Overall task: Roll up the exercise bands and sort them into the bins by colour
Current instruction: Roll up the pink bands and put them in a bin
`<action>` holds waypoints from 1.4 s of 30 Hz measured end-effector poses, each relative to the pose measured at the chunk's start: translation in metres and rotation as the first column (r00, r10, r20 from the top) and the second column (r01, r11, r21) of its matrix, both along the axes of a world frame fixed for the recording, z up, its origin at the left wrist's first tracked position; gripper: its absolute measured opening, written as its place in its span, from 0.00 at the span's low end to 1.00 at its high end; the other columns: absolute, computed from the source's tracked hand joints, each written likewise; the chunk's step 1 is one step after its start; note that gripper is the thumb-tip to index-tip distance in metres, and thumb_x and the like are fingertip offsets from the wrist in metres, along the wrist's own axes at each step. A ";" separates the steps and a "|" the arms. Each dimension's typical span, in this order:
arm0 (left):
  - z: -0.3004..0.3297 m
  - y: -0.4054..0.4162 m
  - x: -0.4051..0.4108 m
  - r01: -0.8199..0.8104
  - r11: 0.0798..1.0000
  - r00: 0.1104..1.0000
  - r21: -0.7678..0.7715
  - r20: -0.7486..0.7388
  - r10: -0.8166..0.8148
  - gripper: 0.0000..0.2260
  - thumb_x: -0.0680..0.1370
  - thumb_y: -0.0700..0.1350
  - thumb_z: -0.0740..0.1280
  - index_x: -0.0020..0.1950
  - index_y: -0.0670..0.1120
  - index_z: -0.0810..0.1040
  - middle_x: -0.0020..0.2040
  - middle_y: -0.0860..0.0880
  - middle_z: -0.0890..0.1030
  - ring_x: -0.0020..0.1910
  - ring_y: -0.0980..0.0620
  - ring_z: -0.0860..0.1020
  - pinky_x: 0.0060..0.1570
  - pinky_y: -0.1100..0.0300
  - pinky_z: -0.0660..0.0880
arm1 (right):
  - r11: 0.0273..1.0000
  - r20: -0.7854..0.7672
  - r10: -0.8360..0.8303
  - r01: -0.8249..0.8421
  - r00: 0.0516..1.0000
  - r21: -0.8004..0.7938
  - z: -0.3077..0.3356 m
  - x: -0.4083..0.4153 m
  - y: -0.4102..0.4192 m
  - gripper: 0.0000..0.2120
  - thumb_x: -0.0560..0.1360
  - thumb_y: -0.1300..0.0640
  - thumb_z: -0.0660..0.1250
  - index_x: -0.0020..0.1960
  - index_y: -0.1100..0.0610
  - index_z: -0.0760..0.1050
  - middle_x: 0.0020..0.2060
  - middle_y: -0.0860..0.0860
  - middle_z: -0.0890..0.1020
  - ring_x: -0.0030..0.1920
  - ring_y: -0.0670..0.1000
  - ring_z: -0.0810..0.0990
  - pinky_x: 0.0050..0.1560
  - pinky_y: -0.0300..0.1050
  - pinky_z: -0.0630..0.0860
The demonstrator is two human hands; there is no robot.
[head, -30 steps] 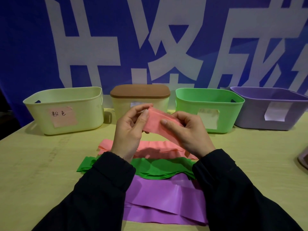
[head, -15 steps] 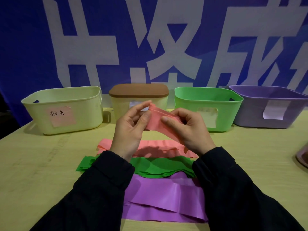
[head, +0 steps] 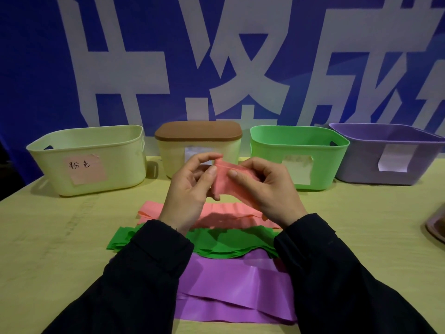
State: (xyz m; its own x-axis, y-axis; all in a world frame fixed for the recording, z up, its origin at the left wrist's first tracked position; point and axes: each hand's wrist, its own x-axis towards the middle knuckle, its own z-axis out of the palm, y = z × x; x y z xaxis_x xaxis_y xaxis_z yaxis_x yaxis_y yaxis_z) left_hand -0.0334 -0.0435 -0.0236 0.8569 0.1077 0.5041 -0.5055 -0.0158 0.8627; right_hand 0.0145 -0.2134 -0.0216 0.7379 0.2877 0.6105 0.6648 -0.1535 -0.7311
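Pinching the pink band [head: 230, 182] in left hand [head: 190, 189] and right hand [head: 267, 189], you've barely begun rolling; green band [head: 216, 242], purple band [head: 231, 285] wait on the bench [head: 60, 237], visible bins look empty.

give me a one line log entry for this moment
step: rolling pink band | left hand: pinching it | right hand: pinching it | on table: green band, purple band | bins: none filled visibly

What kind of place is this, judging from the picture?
Probably a staged indoor work table, not a home or gym. A blue banner with large white characters fills the back, labelled sorting bins stand in a row on the wooden table, and exercise bands lie sorted by colour.
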 end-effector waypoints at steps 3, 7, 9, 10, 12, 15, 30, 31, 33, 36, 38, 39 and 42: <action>0.002 0.001 -0.001 -0.019 1.000 1.000 0.020 -0.011 0.019 0.08 0.80 0.43 0.70 0.58 0.51 0.80 0.43 0.47 0.83 0.38 0.51 0.80 0.36 0.60 0.75 | 1.000 -0.022 0.004 -0.004 1.000 0.000 -0.001 0.000 0.002 0.10 0.75 0.48 0.74 0.44 0.54 0.83 0.35 0.53 0.83 0.37 0.56 0.81 0.36 0.56 0.77; 0.005 0.001 -0.001 -0.099 0.995 0.995 0.012 -0.002 0.099 0.14 0.73 0.47 0.74 0.58 0.50 0.79 0.46 0.49 0.84 0.43 0.54 0.83 0.37 0.65 0.75 | 0.999 -0.048 0.034 -0.032 0.998 0.039 0.002 -0.001 0.000 0.09 0.75 0.50 0.74 0.44 0.56 0.83 0.35 0.55 0.83 0.35 0.51 0.80 0.34 0.52 0.76; 0.005 0.001 -0.001 -0.116 0.993 0.993 0.006 0.005 0.115 0.16 0.71 0.50 0.74 0.57 0.50 0.80 0.45 0.52 0.84 0.43 0.56 0.82 0.37 0.64 0.75 | 0.998 -0.048 0.033 -0.030 0.998 0.056 0.003 -0.001 -0.002 0.09 0.75 0.50 0.74 0.44 0.56 0.83 0.34 0.56 0.82 0.34 0.48 0.78 0.33 0.48 0.74; 0.005 0.002 -0.001 -0.119 0.993 0.993 0.003 0.003 0.119 0.16 0.70 0.51 0.74 0.57 0.51 0.80 0.45 0.54 0.84 0.43 0.56 0.82 0.37 0.63 0.76 | 0.998 -0.053 0.031 -0.028 0.998 0.058 0.004 -0.001 -0.002 0.09 0.75 0.50 0.74 0.43 0.57 0.83 0.34 0.56 0.82 0.33 0.48 0.77 0.33 0.47 0.73; 0.003 0.001 0.000 -0.120 0.993 0.993 0.002 0.003 0.120 0.15 0.71 0.51 0.74 0.57 0.54 0.80 0.45 0.54 0.84 0.44 0.54 0.81 0.38 0.62 0.76 | 0.998 -0.064 0.026 -0.022 0.998 0.055 0.002 -0.001 -0.002 0.09 0.76 0.51 0.74 0.43 0.57 0.82 0.32 0.54 0.81 0.33 0.47 0.76 0.33 0.46 0.72; 0.001 0.000 0.001 -0.103 0.995 0.995 -0.014 0.001 0.104 0.17 0.74 0.48 0.73 0.62 0.54 0.77 0.47 0.49 0.84 0.46 0.51 0.83 0.40 0.61 0.78 | 0.999 -0.068 0.007 -0.005 0.998 0.039 0.001 0.000 0.000 0.10 0.76 0.52 0.74 0.41 0.57 0.81 0.30 0.48 0.78 0.32 0.46 0.73 0.33 0.45 0.70; -0.001 -0.001 0.001 -0.032 0.999 0.999 0.024 -0.026 0.032 0.11 0.82 0.40 0.65 0.59 0.54 0.81 0.46 0.47 0.79 0.32 0.52 0.74 0.31 0.59 0.75 | 0.997 -0.027 -0.080 0.081 0.996 0.016 0.001 -0.002 0.001 0.11 0.74 0.47 0.75 0.41 0.55 0.81 0.33 0.53 0.82 0.34 0.51 0.79 0.33 0.51 0.75; -0.001 -0.001 0.001 -0.023 0.999 0.999 0.028 -0.031 0.024 0.10 0.82 0.40 0.65 0.58 0.53 0.81 0.47 0.48 0.80 0.32 0.54 0.74 0.31 0.60 0.74 | 0.997 -0.026 -0.080 0.080 0.996 0.007 0.000 -0.003 0.001 0.12 0.74 0.47 0.75 0.41 0.54 0.81 0.32 0.52 0.81 0.34 0.52 0.79 0.32 0.52 0.76; 0.001 -0.001 0.000 -0.010 0.999 0.999 0.037 -0.051 0.012 0.10 0.80 0.38 0.68 0.58 0.51 0.81 0.48 0.49 0.81 0.35 0.58 0.77 0.32 0.64 0.73 | 0.997 -0.022 -0.072 0.072 0.997 -0.003 0.001 -0.004 0.000 0.12 0.74 0.46 0.75 0.40 0.54 0.81 0.31 0.51 0.81 0.32 0.50 0.78 0.31 0.50 0.75; 0.003 0.003 0.000 -0.051 0.998 0.998 0.022 -0.048 0.052 0.12 0.79 0.39 0.70 0.60 0.52 0.81 0.49 0.48 0.81 0.38 0.59 0.79 0.33 0.67 0.72 | 1.000 -0.097 -0.002 0.002 0.995 -0.002 0.007 -0.005 -0.002 0.10 0.73 0.49 0.76 0.40 0.55 0.81 0.31 0.47 0.80 0.32 0.45 0.77 0.32 0.42 0.73; 0.004 0.008 0.001 -0.104 0.995 0.994 -0.010 -0.022 0.104 0.13 0.79 0.40 0.70 0.60 0.54 0.81 0.48 0.51 0.81 0.38 0.58 0.79 0.33 0.64 0.72 | 0.994 -0.213 0.106 -0.105 0.971 0.015 0.011 -0.004 -0.005 0.08 0.71 0.52 0.77 0.40 0.56 0.81 0.32 0.48 0.81 0.33 0.45 0.77 0.33 0.39 0.72; 0.004 0.010 0.001 -0.119 0.993 0.993 -0.021 -0.012 0.119 0.13 0.79 0.41 0.70 0.61 0.55 0.80 0.47 0.52 0.81 0.39 0.57 0.79 0.33 0.63 0.72 | 0.989 -0.259 0.147 -0.149 0.954 0.014 0.012 -0.003 -0.008 0.09 0.70 0.53 0.77 0.41 0.58 0.81 0.33 0.50 0.82 0.33 0.46 0.78 0.32 0.38 0.72; 0.006 0.011 0.001 -0.110 0.991 0.994 -0.070 -0.019 0.109 0.15 0.78 0.41 0.71 0.63 0.55 0.77 0.45 0.55 0.83 0.42 0.56 0.79 0.35 0.64 0.74 | 0.978 -0.339 0.203 -0.204 0.919 0.032 0.014 -0.002 -0.017 0.10 0.65 0.53 0.77 0.40 0.58 0.80 0.33 0.50 0.82 0.32 0.47 0.79 0.31 0.37 0.73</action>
State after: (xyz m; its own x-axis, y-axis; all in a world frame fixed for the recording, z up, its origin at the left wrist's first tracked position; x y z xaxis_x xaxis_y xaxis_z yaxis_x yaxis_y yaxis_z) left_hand -0.0325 -0.0325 -0.0173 0.8457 0.2360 0.4786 -0.4906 -0.0090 0.8714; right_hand 0.0124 -0.2299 -0.0073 0.8253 0.4558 0.3334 0.3953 -0.0447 -0.9175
